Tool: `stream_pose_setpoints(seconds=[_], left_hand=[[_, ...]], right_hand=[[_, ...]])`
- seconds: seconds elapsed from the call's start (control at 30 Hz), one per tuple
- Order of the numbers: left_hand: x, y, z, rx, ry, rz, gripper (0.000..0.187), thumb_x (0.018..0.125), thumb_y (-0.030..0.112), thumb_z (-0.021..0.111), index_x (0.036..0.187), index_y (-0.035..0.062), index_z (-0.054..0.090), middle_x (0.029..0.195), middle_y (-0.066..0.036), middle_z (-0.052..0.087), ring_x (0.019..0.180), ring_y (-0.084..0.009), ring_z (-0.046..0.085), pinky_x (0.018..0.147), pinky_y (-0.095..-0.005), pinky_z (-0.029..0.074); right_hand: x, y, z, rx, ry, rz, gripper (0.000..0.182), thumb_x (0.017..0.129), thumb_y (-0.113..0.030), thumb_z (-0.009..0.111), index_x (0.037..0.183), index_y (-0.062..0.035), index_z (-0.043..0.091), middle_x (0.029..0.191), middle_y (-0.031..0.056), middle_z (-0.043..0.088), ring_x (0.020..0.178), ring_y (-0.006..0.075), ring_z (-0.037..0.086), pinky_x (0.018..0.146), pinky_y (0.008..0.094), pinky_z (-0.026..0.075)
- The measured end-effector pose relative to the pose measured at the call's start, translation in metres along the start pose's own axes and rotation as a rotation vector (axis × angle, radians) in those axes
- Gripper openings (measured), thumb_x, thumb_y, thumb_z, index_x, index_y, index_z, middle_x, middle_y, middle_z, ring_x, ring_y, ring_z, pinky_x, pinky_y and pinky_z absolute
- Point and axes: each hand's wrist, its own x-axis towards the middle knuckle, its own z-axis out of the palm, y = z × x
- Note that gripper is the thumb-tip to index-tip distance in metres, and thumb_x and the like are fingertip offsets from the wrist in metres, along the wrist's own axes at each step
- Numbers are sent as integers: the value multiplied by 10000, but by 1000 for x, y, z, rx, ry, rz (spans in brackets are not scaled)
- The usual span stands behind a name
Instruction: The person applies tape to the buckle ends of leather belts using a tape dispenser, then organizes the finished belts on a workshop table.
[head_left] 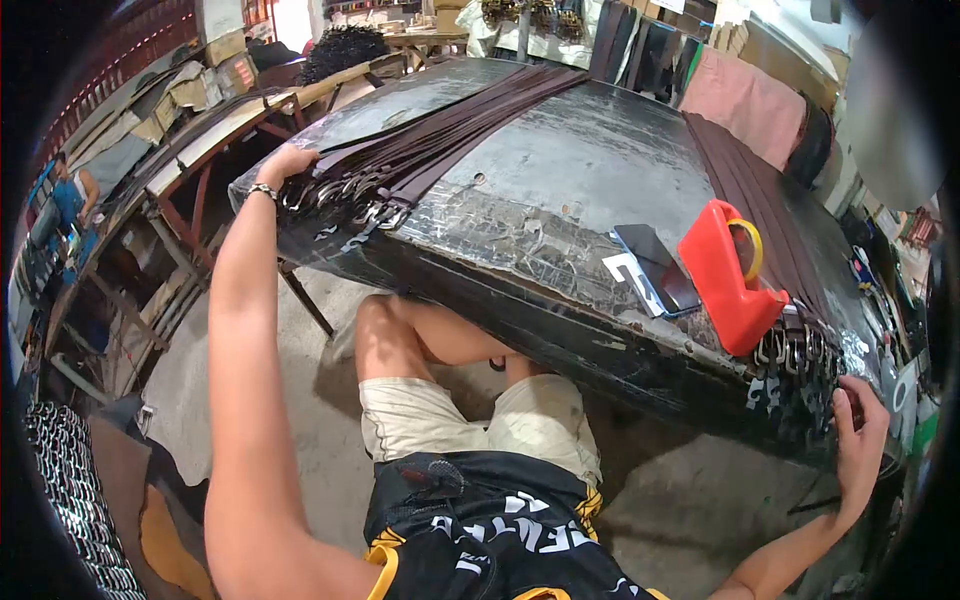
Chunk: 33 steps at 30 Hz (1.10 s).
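A pile of dark brown belts (440, 135) with metal buckles lies across the left part of the black worktable (560, 150). My left hand (288, 166) is at the pile's near left edge, its fingers closed on the end of a belt. A second row of brown belts (745, 185) runs down the table's right side, its buckles (795, 345) bunched at the front edge. My right hand (862, 418) is beside those buckles, thumb and fingers curled together around something dark that is mostly hidden.
A red tape dispenser (725, 280) with a yellow tape roll (745, 248) stands beside the right belts. Next to it lie a phone (655, 265) and a white card (632, 284). Tools (870, 275) lie along the right edge. A person (75, 195) is at the far left.
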Motion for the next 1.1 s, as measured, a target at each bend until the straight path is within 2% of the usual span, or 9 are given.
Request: stream_pose_setpoints(seconds=[0.1, 0.27, 0.33, 0.5, 0.73, 0.93, 0.97, 1.07, 1.1], left_hand=[[10, -4, -8, -90, 16, -1, 442, 760, 385, 790, 765, -44, 682, 719, -99, 647, 657, -162, 595, 616, -371, 475], [18, 31, -45, -57, 105, 196, 416, 773, 377, 793, 814, -33, 739, 787, -144, 716, 705, -221, 676, 679, -372, 524], [30, 51, -59, -2, 116, 313, 399, 866, 366, 741, 794, -23, 694, 720, -87, 685, 603, -134, 587, 567, -353, 474], [-12, 135, -79, 144, 355, 729, 505, 859, 467, 713, 928, -17, 587, 737, -182, 636, 675, -256, 609, 628, -400, 476], [-130, 202, -33, 46, 114, 666, 466, 727, 399, 738, 642, -44, 623, 557, -108, 563, 546, -164, 543, 532, -375, 459], [-256, 198, 30, -248, -88, 640, 459, 776, 344, 751, 693, -83, 604, 640, -226, 599, 603, -308, 622, 599, -400, 499], [-272, 195, 40, -304, -52, 643, 429, 835, 325, 776, 727, -48, 591, 593, -76, 547, 557, -129, 500, 504, -322, 412], [-312, 196, 58, -452, 75, 518, 477, 805, 359, 797, 793, -68, 586, 621, -155, 585, 558, -235, 567, 536, -374, 447], [-325, 198, 56, -572, -11, 399, 411, 834, 291, 803, 898, -56, 591, 654, -113, 599, 592, -139, 562, 530, -310, 434]], right_hand=[[-5, 7, 6, -58, 56, -89, 264, 946, -194, 660, 1123, 2, 667, 947, 75, 635, 823, 152, 570, 753, 281, 461], [-3, -19, 7, -10, -57, 3, 256, 924, -176, 673, 1109, 1, 674, 967, 106, 669, 856, 182, 604, 792, 302, 477], [-5, -26, 15, 8, -14, -101, 241, 920, -156, 670, 1101, 3, 676, 893, 81, 665, 776, 147, 583, 738, 279, 467], [-8, -69, 44, 186, -84, -219, 235, 874, -110, 694, 1076, 11, 690, 823, 52, 642, 699, 108, 552, 659, 253, 446], [19, -109, 149, 260, -133, -464, 188, 878, -155, 668, 992, -7, 682, 868, 147, 667, 784, 312, 669, 706, 387, 518], [27, -108, 206, 170, 11, -494, 219, 894, -185, 647, 1039, -22, 665, 847, 140, 604, 774, 351, 640, 689, 450, 506], [26, -110, 207, 132, -5, -487, 223, 895, -186, 646, 1043, -20, 662, 855, 140, 602, 784, 349, 642, 694, 449, 508], [18, -117, 211, 46, -31, -469, 230, 901, -187, 643, 1052, -14, 656, 876, 139, 593, 810, 347, 645, 703, 450, 514], [17, -119, 215, 34, -21, -464, 228, 903, -185, 641, 1052, -14, 655, 883, 139, 590, 816, 348, 644, 704, 452, 515]])
